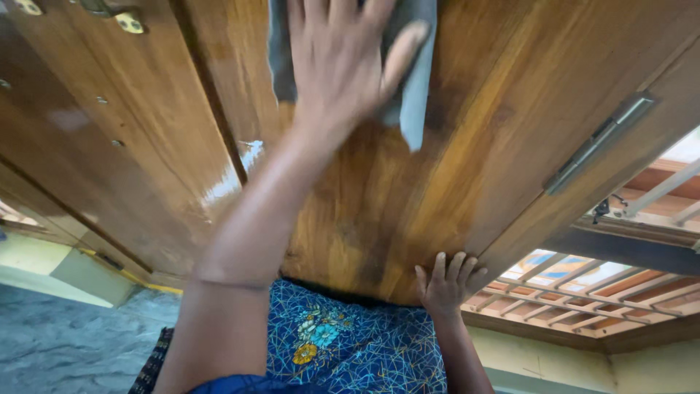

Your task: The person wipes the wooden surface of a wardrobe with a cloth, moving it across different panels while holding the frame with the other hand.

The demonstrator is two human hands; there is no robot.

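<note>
Because held only by flat palm pressure, not gripped, could lose the grey cloth [415,102]: pinned under the left hand [343,58], fingers spread and open, against the varnished wooden door panel [379,204], with a loose corner hanging free just right of the thumb. Likely slips out or bunches if pressure eases or the palm slides faster than the fabric. Motion blur on the fingers, so exact contact unclear.

Braces with the right hand [446,281], well apart from the left, below and to its right, fingers open and laid on the panel's lower edge, clamped on nothing. Might skid off that edge, since only fingertips rest there, and let the panel swing. Could also pinch fingers if the panel shifts toward the neighbouring frame.

Worth flagging a glossy patch [227,181] just left of the left forearm: possibly wet or slick, so less friction there. Also a metal bar handle [599,140] far right of both hands, a knuckle hazard on a wide sweep. Brass hinge [130,22] far left of the left hand.
</note>
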